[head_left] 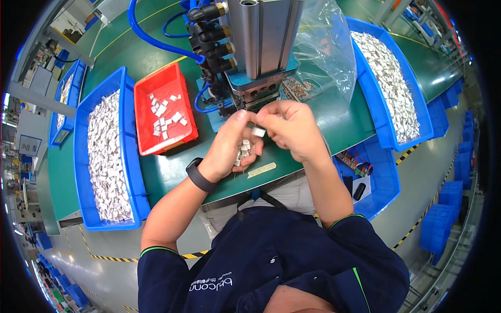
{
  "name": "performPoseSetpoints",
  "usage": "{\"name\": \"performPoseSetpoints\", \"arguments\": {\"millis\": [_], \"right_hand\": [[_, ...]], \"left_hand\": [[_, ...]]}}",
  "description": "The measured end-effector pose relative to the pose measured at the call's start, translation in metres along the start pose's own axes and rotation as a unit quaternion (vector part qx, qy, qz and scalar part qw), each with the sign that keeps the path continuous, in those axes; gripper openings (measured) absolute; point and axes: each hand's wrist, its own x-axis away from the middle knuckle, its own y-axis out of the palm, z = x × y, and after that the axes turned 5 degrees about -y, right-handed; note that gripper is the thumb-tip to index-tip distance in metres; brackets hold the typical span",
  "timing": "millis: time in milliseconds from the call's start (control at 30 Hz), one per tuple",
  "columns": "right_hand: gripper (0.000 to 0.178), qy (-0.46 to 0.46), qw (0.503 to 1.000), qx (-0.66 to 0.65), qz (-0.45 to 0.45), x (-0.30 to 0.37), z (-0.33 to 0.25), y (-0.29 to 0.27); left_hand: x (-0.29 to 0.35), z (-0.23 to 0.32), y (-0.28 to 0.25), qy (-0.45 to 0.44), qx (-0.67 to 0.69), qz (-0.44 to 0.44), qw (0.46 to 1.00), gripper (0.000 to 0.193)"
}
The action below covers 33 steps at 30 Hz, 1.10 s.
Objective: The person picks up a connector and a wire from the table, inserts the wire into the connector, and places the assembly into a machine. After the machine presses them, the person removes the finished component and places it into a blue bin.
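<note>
My left hand [229, 143] is curled around several small white rectangular parts [243, 151] with thin wire leads, cupped in the palm. Its thumb and forefinger meet my right hand [292, 128] just in front of the bench press [258, 86]. Below the right fingertips, a single white block-shaped part [258, 131] shows between the two hands. The right thumb and forefinger are pinched together; the fingers hide what exactly they grip there. A dark band sits on my left wrist.
A red bin [166, 112] with scattered white parts stands left of the press. Blue bins full of white parts flank the bench, at left [136, 193] and right [383, 122]. Blue air hoses [156, 39], a clear plastic bag [329, 57] and a tape strip [261, 170] are nearby.
</note>
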Motion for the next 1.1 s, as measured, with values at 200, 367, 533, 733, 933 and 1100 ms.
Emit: {"name": "performPoseSetpoints", "arguments": {"millis": [200, 367, 533, 733, 933, 1100], "right_hand": [[0.016, 0.013, 0.999, -0.026, 0.016, -0.002, 0.005, -0.011], [0.026, 0.043, 0.999, 0.007, 0.017, 0.007, 0.011, -0.014], [0.021, 0.017, 0.997, -0.068, 0.023, 0.008, 0.025, -0.007], [0.015, 0.019, 0.991, -0.122, 0.059, -0.001, 0.016, -0.013], [0.016, 0.037, 0.991, -0.115, 0.051, -0.009, 0.012, -0.015], [0.018, 0.046, 0.988, -0.134, 0.061, -0.012, 0.011, -0.015]], "left_hand": [[-0.004, -0.005, 0.0, 0.048, -0.042, 0.038, 0.997, 0.014], [-0.003, -0.003, 0.001, 0.084, 0.001, 0.065, 0.994, 0.012], [-0.004, -0.004, -0.001, 0.082, 0.017, 0.061, 0.995, 0.014], [-0.003, -0.001, 0.002, 0.063, -0.007, 0.066, 0.996, 0.014], [-0.004, -0.002, 0.0, 0.063, 0.001, 0.066, 0.996, 0.014], [-0.004, -0.002, 0.0, 0.064, 0.004, 0.064, 0.996, 0.015]]}}
